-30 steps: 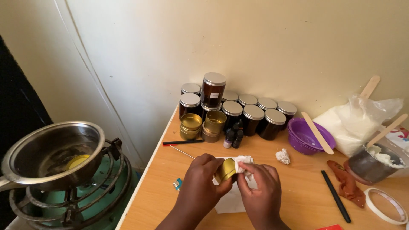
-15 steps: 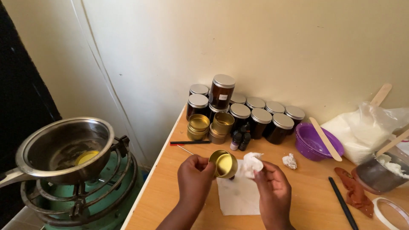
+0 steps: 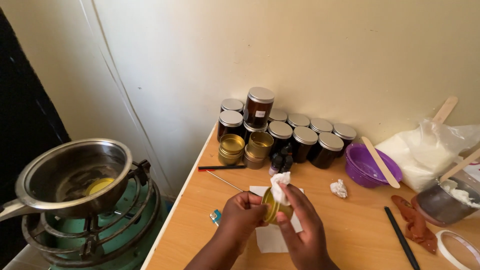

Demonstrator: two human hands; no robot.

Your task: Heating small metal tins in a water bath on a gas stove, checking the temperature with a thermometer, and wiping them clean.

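1. Your left hand point(image 3: 243, 216) is closed around a small gold tin point(image 3: 274, 206), tilting it on its side so the open mouth faces your right hand.
2. Your right hand point(image 3: 300, 227) pinches a crumpled white tissue point(image 3: 280, 186) between thumb and fingers — the wad is pressed into the tin's mouth.
3. Both hands hover just above a white paper sheet point(image 3: 272, 239) on the wooden table point(image 3: 357, 235).
4. Beyond your hands stand dark jars with silver lids point(image 3: 292, 134) and stacked gold tins point(image 3: 246, 148).
5. Far to the left of your left hand, a steel pot point(image 3: 70, 172) sits on a green burner point(image 3: 95, 235).
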